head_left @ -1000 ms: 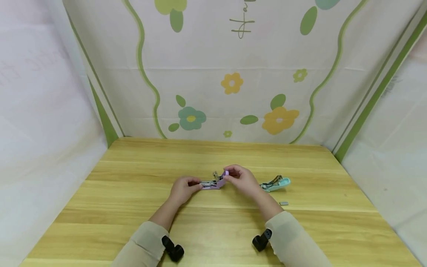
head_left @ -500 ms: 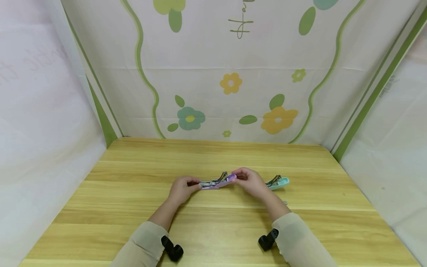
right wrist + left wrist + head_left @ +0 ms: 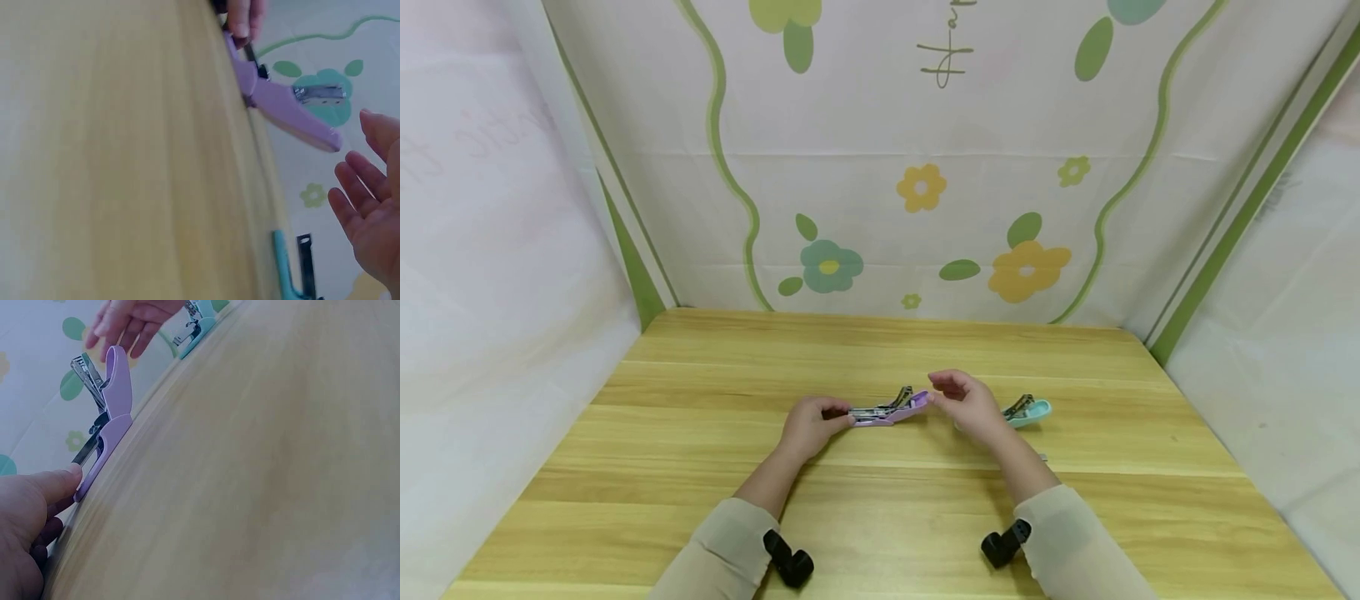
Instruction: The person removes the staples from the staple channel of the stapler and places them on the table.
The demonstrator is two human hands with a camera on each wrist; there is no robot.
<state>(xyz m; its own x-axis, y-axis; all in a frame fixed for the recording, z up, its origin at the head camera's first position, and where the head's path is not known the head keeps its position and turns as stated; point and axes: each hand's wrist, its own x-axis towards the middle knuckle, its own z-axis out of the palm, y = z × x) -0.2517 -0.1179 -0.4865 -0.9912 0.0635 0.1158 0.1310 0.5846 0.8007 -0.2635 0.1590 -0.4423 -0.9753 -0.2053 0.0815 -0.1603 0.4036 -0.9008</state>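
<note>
A purple stapler [image 3: 908, 410] lies on the wooden table with its cover folded far back to the right and its metal magazine sticking up. My left hand [image 3: 808, 429] pinches the stapler's left end between thumb and fingers, as the left wrist view also shows. Beside the folded-back purple cover [image 3: 117, 390], my right hand [image 3: 972, 408] hovers with loosely spread fingers. In the right wrist view that hand [image 3: 375, 206] holds nothing, and a gap shows between its fingers and the cover tip. A teal stapler [image 3: 1036, 412], also opened out, lies behind the right hand, which hides part of it.
A small grey metal piece [image 3: 1042, 457] lies on the table, mostly hidden by the right forearm. The wooden table [image 3: 662, 467] is bounded at the back and sides by a white cloth [image 3: 880, 225] printed with flowers.
The right hand has swung the purple stapler's cover down to the right, then let go of it and moved slightly away. The left hand keeps its hold.
</note>
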